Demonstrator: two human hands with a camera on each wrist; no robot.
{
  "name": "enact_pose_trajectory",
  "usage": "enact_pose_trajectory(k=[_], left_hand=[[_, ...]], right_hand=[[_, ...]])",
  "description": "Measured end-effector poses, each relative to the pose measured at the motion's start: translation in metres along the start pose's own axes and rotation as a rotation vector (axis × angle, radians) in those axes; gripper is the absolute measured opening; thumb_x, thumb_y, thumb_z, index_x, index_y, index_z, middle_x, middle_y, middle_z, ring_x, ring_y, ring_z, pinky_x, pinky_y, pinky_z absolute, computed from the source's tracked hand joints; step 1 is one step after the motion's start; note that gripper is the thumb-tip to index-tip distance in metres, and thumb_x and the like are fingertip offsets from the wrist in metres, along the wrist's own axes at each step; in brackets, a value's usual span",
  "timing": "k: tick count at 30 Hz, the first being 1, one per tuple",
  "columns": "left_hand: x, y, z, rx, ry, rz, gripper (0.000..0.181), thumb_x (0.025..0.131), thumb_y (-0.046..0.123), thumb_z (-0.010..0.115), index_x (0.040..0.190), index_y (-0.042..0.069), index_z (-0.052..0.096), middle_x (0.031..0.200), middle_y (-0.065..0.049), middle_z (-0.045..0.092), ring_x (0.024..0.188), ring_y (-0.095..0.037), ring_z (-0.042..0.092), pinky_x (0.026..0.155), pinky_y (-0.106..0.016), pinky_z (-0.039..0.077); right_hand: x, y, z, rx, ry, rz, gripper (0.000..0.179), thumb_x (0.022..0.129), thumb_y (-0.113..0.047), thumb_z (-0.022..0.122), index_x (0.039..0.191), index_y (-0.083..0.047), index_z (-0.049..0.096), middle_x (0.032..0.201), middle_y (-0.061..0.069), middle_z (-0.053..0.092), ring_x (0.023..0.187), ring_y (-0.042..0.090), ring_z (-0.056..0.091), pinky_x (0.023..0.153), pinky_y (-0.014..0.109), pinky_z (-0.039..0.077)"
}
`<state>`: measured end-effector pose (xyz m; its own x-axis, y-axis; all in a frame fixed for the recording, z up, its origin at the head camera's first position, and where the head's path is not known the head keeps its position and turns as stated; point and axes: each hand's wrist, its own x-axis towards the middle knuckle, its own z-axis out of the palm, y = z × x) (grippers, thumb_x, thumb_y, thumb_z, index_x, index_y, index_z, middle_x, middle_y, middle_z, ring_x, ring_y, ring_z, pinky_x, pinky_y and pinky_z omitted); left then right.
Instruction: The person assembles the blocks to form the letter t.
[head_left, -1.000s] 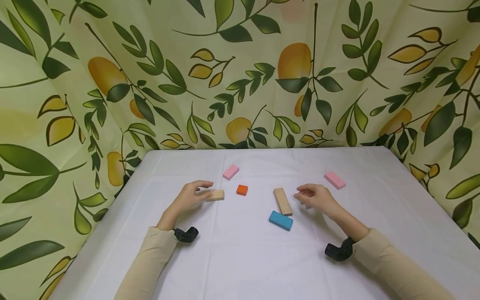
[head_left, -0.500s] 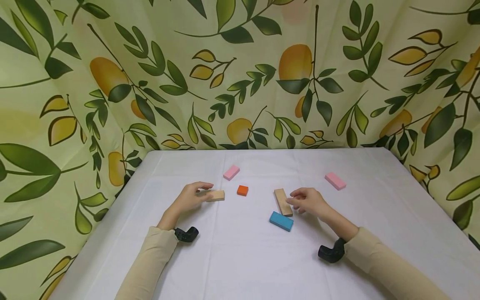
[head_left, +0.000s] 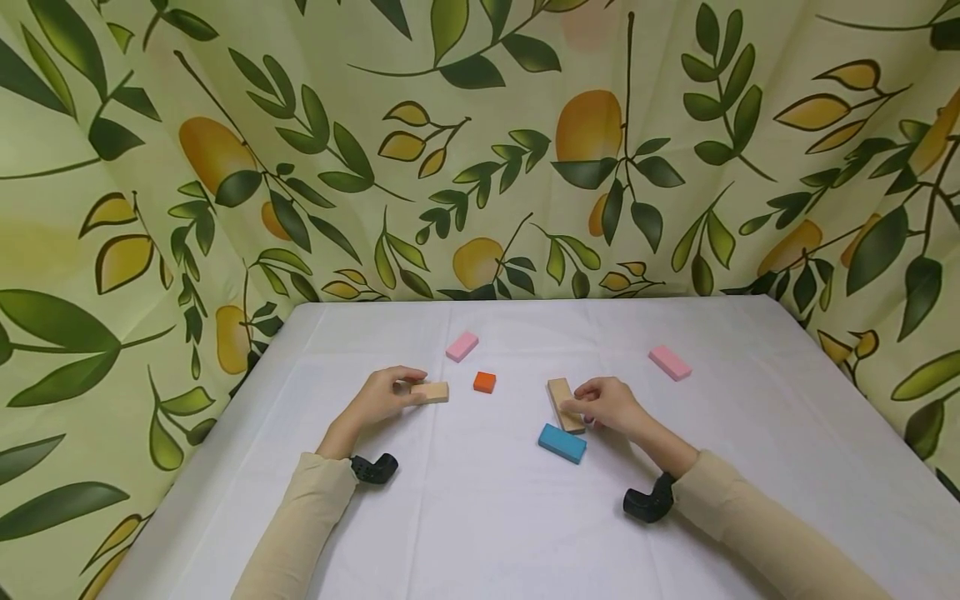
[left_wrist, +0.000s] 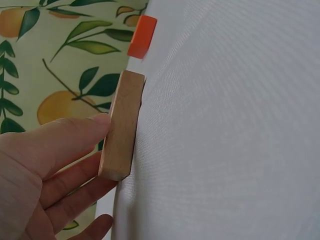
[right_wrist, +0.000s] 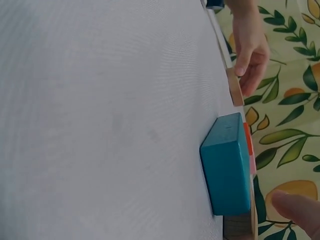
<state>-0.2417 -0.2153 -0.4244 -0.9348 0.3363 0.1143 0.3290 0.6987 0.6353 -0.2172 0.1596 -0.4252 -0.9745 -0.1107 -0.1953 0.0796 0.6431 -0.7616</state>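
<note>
My left hand pinches a plain wooden block at its left end. In the left wrist view the thumb presses one side of it, and the index finger is hidden. My right hand is over another plain wooden block, its thumb above the wood. The right wrist view has that thumb apart from the block, with the other fingers out of sight. Close by the front end of this second block lies a blue block. Between the hands sits a small orange block.
One pink block lies farther back on the left, and a second pink block on the right. A white cloth covers the table. Behind it hangs a leaf-patterned curtain. Each wrist carries a black camera.
My right hand has moved left, from beside the second wooden block to over it. The left index finger has come down onto its block. The blocks look unmoved.
</note>
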Motion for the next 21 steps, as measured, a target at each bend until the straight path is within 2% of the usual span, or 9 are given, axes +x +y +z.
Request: enact_pose_trajectory(k=[9,16,21], left_hand=[[0.0007,-0.0004,0.0006,-0.014,-0.01,0.01,0.037,0.082,0.012,0.075,0.116,-0.001,0.067,0.116,-0.019,0.07,0.107,-0.033,0.064,0.094,-0.048,0.053],[0.0003,-0.0012,0.0005,-0.013,-0.019,-0.001,0.038,0.078,0.011,0.078,0.114,0.001,0.069,0.116,-0.018,0.07,0.104,-0.029,0.063,0.094,-0.047,0.052],[0.0006,-0.0019,0.0011,-0.011,-0.014,0.0,0.037,0.078,0.012,0.078,0.113,0.002,0.069,0.116,-0.018,0.07,0.104,-0.029,0.063,0.094,-0.048,0.052]], right_hand=[[0.0023,-0.0055,0.0038,-0.027,0.007,0.016,0.046,0.077,-0.029,0.08,0.101,0.006,0.063,0.076,0.006,0.059,0.063,0.011,0.052,0.054,0.02,0.043],[0.0039,-0.0075,0.0055,-0.082,0.035,0.007,0.041,0.074,-0.028,0.082,0.089,0.005,0.063,0.072,0.006,0.057,0.063,0.012,0.05,0.051,0.02,0.041],[0.0049,-0.008,0.0063,-0.093,0.041,0.025,0.037,0.074,-0.027,0.083,0.084,0.003,0.063,0.071,0.005,0.057,0.057,0.01,0.05,0.049,0.018,0.04]])
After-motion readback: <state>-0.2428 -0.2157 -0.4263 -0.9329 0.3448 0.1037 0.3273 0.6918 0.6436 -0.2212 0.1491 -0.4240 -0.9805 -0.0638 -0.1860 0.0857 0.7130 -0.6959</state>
